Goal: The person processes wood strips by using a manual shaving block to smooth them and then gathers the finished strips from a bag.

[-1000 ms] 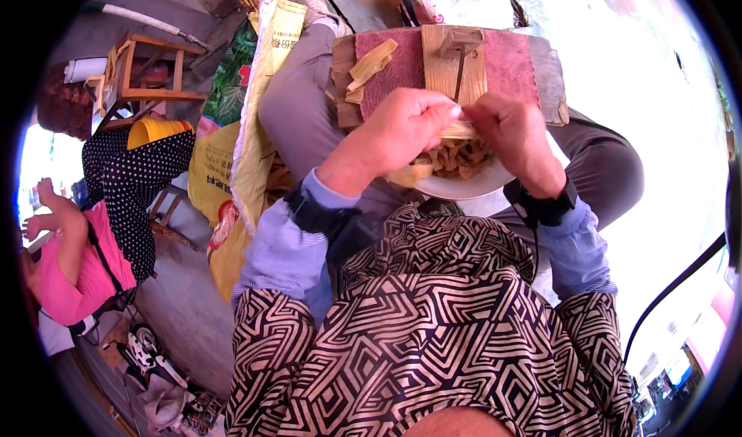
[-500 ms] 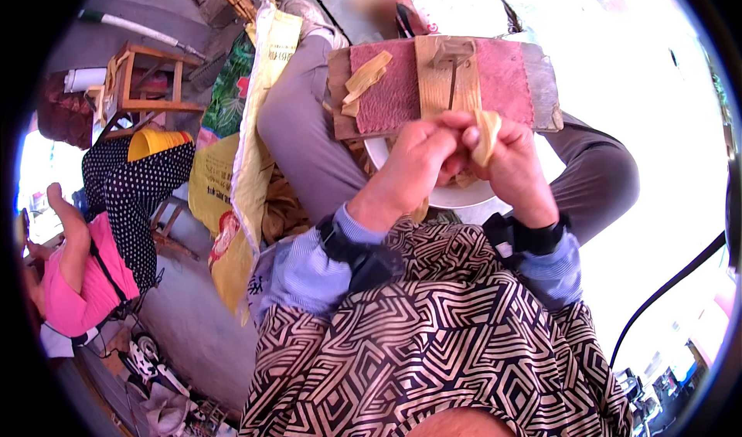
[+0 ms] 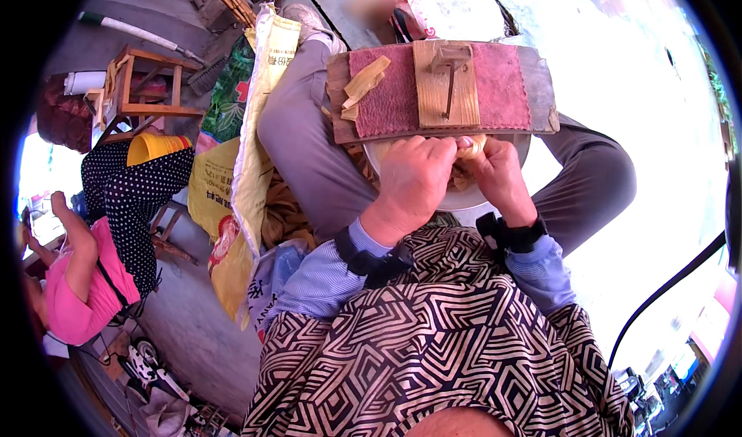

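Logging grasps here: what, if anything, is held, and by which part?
A pale, curled strip, pinched in the right hand at its curled portion; whether the left hand, close beside it, grips it too is hidden.

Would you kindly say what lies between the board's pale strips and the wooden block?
In the head view, only red cloth lies between the strips and the block.

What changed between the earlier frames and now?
The left hand and right hand have drawn back from the board toward the patterned shirt. The pale strip, which stuck up half a second ago, is now bunched between them; nothing visibly let go. The loose pieces on the board stayed put.
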### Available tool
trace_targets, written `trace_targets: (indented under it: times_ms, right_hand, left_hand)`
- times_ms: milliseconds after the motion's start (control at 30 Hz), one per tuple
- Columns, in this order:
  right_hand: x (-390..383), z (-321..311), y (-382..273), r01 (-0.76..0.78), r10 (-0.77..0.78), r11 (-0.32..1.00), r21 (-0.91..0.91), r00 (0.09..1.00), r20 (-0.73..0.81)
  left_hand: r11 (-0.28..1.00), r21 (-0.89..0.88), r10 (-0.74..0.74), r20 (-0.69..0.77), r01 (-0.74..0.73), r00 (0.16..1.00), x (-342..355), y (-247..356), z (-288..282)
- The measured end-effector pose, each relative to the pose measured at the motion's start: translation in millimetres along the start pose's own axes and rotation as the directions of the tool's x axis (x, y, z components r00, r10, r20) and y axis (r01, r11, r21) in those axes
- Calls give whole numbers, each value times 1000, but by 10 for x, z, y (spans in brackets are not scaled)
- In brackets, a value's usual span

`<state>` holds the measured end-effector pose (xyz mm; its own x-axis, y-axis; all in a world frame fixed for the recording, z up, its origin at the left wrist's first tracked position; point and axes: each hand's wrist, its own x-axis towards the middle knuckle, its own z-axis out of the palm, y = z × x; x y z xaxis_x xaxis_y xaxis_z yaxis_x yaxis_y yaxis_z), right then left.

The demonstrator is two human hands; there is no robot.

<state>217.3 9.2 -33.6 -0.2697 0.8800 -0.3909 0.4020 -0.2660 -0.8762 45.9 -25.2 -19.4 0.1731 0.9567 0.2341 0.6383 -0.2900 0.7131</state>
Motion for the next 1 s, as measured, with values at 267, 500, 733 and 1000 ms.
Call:
trace_targets:
  times_ms: [267,500,733,1000]
  right_hand:
    - [-76,103,-6,-244,40,626,741,959,281]
    - [-87,127,-204,462,-560,798,-388,805,-193]
    - [-30,-398,-329,447,-514,853,-269,809,-286]
    - [-224,-121,-368,582,-609,725,-369,791,50]
  left_hand:
    - [967,-246,58,-60,-71,996,-37,12,13]
    - [946,-196,-272,-54,257,961,92,52,147]
    - [-2,-799,-472,531,601,704,-373,-95,202]
    - [183,-820,-468,412,542,782,-195,-13,177]
